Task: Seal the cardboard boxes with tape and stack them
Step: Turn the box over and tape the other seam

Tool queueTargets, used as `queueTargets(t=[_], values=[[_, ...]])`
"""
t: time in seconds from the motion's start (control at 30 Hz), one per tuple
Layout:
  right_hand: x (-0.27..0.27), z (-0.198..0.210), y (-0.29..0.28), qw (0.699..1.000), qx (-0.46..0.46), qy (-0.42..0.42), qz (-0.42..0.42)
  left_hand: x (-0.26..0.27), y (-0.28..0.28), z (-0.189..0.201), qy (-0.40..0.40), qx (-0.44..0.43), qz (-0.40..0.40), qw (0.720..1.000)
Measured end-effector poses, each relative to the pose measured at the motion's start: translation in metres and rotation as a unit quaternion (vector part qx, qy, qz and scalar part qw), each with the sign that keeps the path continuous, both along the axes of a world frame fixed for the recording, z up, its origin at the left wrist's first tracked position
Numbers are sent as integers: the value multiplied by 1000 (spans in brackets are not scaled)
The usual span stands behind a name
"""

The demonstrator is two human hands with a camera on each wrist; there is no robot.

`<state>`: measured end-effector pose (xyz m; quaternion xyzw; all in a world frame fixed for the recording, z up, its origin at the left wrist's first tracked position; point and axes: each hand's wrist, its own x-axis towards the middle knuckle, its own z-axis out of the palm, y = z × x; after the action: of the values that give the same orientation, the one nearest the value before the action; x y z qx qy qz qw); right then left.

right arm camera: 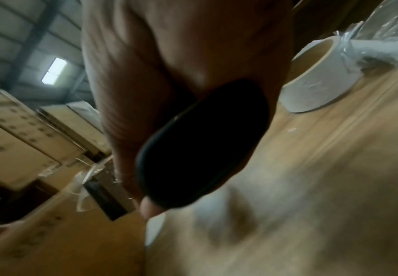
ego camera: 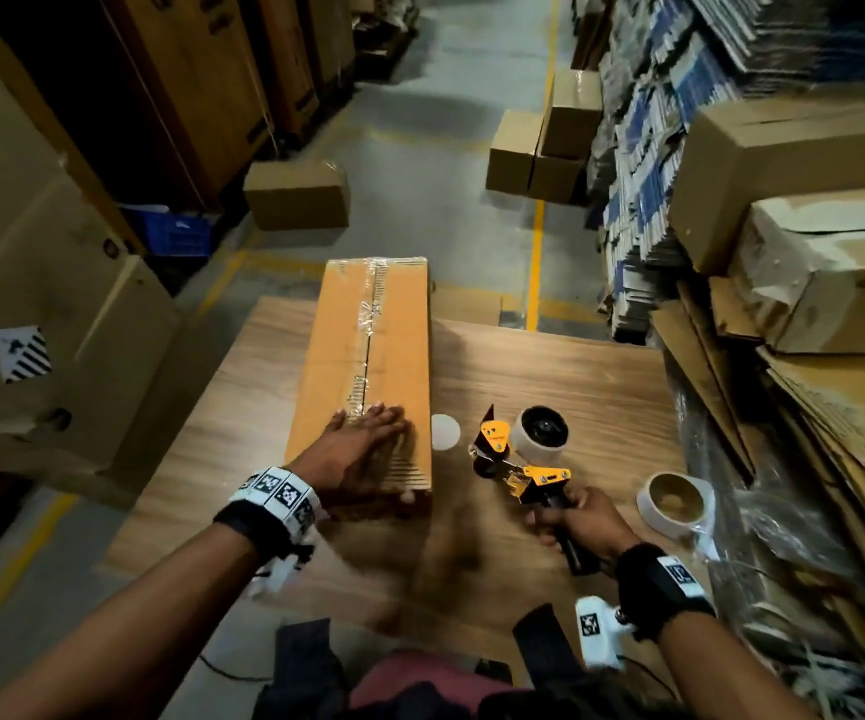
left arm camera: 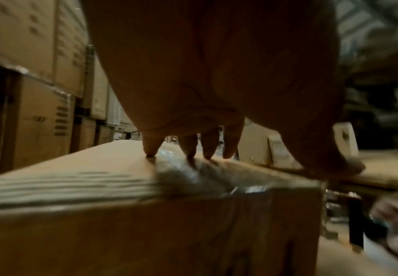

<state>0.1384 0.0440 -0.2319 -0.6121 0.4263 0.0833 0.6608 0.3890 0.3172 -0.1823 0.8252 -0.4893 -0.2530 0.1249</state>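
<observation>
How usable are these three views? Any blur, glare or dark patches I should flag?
Head view: dim, edges bent by the wide lens, glare on the tape along the cardboard box, a blurred patch on the near table. Left wrist view: dark, left hand underexposed, box edge smeared. Right wrist view: tilted and motion-blurred, black tape dispenser handle featureless; the spare tape roll is clearest.

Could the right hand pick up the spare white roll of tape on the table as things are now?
Probably not yet. The right hand is wrapped around the black handle of the yellow tape dispenser, so it is occupied. The spare white tape roll lies uncovered just beside it on the wooden table.
</observation>
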Motion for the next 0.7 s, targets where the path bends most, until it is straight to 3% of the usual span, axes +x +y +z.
queueTargets(t=[0.07, 0.17, 0.3, 0.37, 0.57, 0.7], values=[[3, 23, 14, 999, 30, -39, 21, -6, -6, 8, 76, -132, 71, 986], [17, 61, 32, 993, 37, -80, 77, -23, -16, 28, 170, -275, 158, 933], [41, 98, 57, 987, 23, -96, 125, -29, -4, 45, 124, -402, 176, 890], [50, 105, 68, 988, 10, -93, 126, -24, 10, 49, 118, -422, 199, 877], [70, 108, 97, 987, -5, -85, 135, -18, 50, 48, 89, -416, 247, 871], [79, 107, 111, 987, -14, -91, 131, -26, 66, 42, 184, -422, 325, 826]])
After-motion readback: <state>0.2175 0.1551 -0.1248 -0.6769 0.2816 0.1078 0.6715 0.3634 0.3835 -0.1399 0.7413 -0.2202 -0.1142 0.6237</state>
